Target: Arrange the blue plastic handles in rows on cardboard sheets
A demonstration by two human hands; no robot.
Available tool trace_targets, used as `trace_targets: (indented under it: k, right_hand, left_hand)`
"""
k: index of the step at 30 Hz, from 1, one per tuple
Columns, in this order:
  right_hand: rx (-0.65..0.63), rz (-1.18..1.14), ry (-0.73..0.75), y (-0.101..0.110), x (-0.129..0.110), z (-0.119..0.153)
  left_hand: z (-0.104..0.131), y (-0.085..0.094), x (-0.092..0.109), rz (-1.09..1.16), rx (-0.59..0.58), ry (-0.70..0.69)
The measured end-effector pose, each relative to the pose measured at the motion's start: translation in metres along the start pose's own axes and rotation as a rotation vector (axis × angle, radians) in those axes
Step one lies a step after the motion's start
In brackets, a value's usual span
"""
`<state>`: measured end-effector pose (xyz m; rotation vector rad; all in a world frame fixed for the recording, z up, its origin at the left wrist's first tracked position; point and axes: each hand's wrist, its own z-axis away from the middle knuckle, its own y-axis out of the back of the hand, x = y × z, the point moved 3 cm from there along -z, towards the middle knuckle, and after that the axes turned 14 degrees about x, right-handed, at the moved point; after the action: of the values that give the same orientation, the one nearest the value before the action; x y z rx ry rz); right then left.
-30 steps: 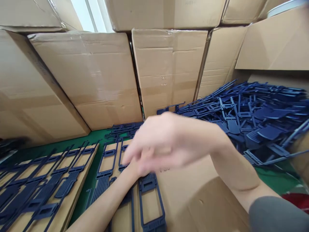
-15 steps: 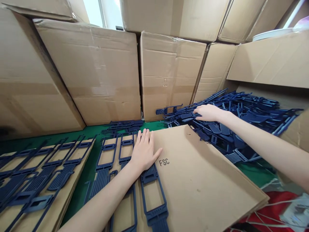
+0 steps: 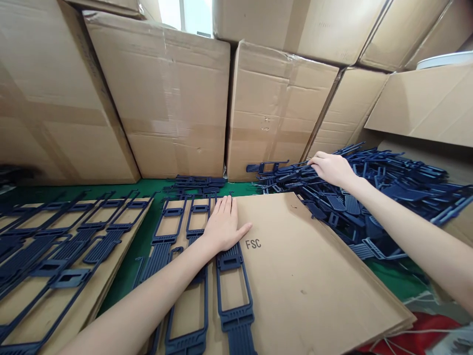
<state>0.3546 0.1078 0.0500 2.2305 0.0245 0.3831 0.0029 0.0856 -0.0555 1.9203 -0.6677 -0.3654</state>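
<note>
My left hand (image 3: 223, 224) lies flat with its fingers stretched out, over the top end of a dark blue plastic frame (image 3: 235, 286) and the cardboard sheet (image 3: 295, 276) printed "FSC". More such frames lie in a row on the cardboard left of it. At the near-left edge of a loose heap of blue plastic frames (image 3: 391, 182), my right hand (image 3: 332, 169) is closed, its fingertips pinching the thin bar of one frame. Most of that frame is lost among the others.
Big cardboard boxes (image 3: 173, 103) stand stacked along the back. On the left, another cardboard stack (image 3: 99, 268) carries a row of blue frames. A few flat pieces (image 3: 199, 183) lie on the green tabletop (image 3: 127, 246). An open carton (image 3: 424, 103) rises behind the heap.
My right hand has gone from loosely extended fingers on the heap to a pinch, slightly raised. My left hand stays on the cardboard. The view has shifted a little.
</note>
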Motion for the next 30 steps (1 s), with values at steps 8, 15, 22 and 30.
trace_targets:
  k: [8, 15, 22, 30]
  right_hand:
    - [-0.206, -0.441, 0.289, 0.035, -0.090, -0.002]
    - [-0.261, -0.761, 0.281, 0.049, -0.140, 0.030]
    - [-0.395, -0.747, 0.165, 0.043, -0.141, 0.076]
    - [-0.328, -0.641, 0.171, 0.039, -0.151, 0.094]
  left_hand:
    - [0.000, 0.000, -0.003, 0.056, 0.034, -0.001]
    - [-0.001, 0.003, -0.002, 0.024, -0.010, -0.004]
    - [-0.002, 0.005, 0.001, 0.059, -0.024, 0.016]
    - [-0.002, 0.002, 0.000, 0.052, -0.007, 0.021]
